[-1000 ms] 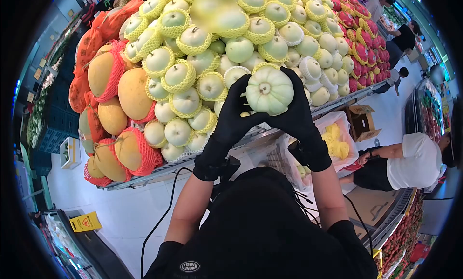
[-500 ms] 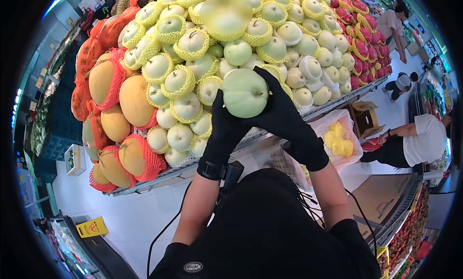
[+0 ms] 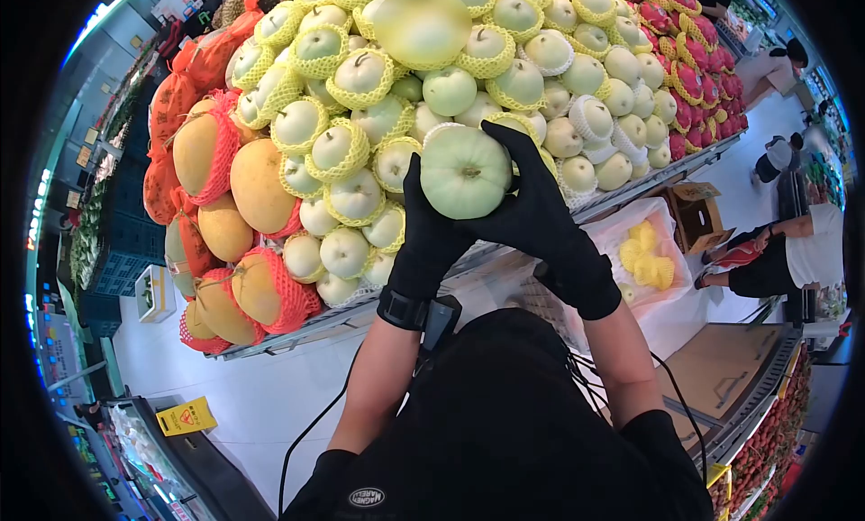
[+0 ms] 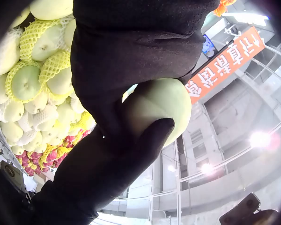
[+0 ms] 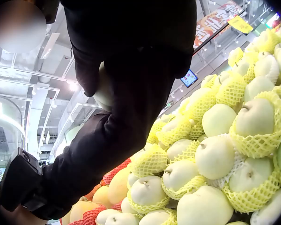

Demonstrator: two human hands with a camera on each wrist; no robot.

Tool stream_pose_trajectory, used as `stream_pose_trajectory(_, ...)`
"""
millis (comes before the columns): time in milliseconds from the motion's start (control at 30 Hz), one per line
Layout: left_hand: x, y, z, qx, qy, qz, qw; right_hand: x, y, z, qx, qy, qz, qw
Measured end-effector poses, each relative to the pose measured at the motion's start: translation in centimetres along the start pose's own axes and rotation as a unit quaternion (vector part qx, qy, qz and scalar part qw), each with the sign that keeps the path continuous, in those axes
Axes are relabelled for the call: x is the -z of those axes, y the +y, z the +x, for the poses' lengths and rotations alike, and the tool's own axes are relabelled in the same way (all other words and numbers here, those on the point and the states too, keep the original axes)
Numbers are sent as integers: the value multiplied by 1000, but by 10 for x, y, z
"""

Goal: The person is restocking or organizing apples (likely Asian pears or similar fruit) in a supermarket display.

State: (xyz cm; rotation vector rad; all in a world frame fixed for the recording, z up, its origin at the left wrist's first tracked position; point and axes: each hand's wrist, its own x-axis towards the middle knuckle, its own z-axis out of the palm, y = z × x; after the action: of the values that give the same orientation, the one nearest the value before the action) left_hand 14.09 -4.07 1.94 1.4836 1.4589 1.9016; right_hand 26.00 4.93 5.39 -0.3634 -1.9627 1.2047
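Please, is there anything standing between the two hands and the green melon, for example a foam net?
Nothing visible stands between them, except the black gloves themselves. The left hand and the right hand both grip the melon, and all of its skin that shows is unwrapped.

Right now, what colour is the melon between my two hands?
The melon is pale green; it shows best in the head view.

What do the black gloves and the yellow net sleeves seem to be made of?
Gloves: probably stretchy fabric, matte black, since it creases softly and shows no gloss; the fibre can't be told.
Yellow net sleeves: likely foamed plastic, dull-surfaced, judging by the thick, puffy strands of their open diamond mesh.
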Motion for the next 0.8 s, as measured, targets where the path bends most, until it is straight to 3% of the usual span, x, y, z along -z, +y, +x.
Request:
stream_pose_trajectory(67, 0, -6, -4, 6, 5, 56, 998, 3, 0, -1, -35, -19, 24, 999)
stream_pose_trajectory(167, -2, -1, -1, 65, 6, 33, 997, 10, -4, 1, -79, -57, 11, 995)
stream_pose_trajectory(300, -8, -2, 0, 16, 34, 107, 994, 11, 0, 2, -114, -73, 13, 991)
stream_pose_trajectory(433, -8, -6, -3, 68, 23, 51, 996, 12, -1, 4, -146, -96, 26, 984)
stream_pose_trajectory(533, -6, 3, -3, 116, -8, 18, 993, 10, 9, 3, -86, -97, -10, 992)
stream_pose_trajectory(667, -1, -20, -5, 176, -23, -74, 981, 9, 1, 3, -82, -102, -22, 991)
stream_pose_trajectory(733, 1, -19, -5, 141, -21, 33, 989, 8, -1, 4, -59, -102, -27, 993)
stream_pose_trajectory(800, 4, 3, -1, 37, -31, 307, 950, 6, 2, 2, -46, -100, -20, 994)
